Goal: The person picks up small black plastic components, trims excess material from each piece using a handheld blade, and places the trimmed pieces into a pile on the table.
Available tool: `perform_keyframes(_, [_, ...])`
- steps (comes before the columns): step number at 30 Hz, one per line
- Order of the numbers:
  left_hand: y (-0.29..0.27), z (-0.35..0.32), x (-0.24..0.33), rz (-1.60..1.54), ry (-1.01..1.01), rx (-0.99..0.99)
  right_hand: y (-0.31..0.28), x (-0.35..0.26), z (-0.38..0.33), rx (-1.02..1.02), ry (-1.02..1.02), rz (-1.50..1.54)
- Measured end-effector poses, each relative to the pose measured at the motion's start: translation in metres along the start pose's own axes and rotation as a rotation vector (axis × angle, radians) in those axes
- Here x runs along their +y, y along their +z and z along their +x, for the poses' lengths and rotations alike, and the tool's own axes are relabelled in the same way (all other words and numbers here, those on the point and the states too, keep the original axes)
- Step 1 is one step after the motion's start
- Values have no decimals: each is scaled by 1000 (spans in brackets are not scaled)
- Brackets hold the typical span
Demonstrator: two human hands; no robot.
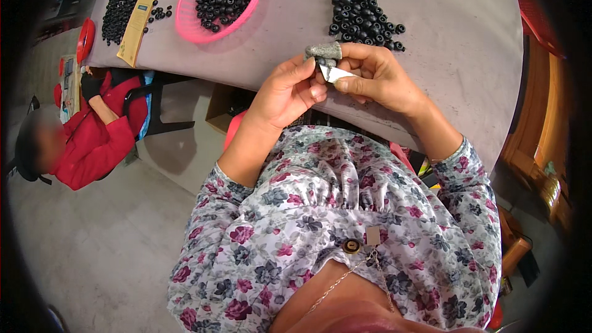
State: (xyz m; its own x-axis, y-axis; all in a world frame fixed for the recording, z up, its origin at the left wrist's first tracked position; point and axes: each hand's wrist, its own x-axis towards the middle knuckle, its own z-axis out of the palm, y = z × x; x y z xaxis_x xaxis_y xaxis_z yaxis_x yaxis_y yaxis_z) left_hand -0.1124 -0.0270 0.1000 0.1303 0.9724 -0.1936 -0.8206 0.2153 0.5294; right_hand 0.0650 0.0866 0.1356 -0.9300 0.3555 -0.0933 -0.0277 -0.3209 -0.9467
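Note:
My left hand (285, 91) pinches a small black round piece (319, 61) between thumb and fingers, just over the table's near edge. Close against it, my right hand (383, 80) is closed on a white, flat, pointed piece (335, 74), its thumb pressing on top. Grey fabric finger covers (324, 51) sit on fingers of the right hand. The white piece's tip reaches toward the black piece; my fingers partly hide where they meet. Just beyond my hands lies a heap of black round pieces (364, 15), some with visible holes.
A pink basket (187, 13) holds many more black pieces on the table (296, 15). Left of it lie a yellow-brown card strip (134, 34) and scattered small black pieces (123, 6). A person in red (98, 142) sits at the left. Wooden furniture (535, 111) stands at the right.

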Motion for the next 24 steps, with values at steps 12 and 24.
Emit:
perform_keyframes(12, [5,3,3,9,11,33,-9,3,6,-30,-18,-18])
perform_keyframes(24, [7,7,-1,8,10,16,-15,1,4,-28,23,-7])
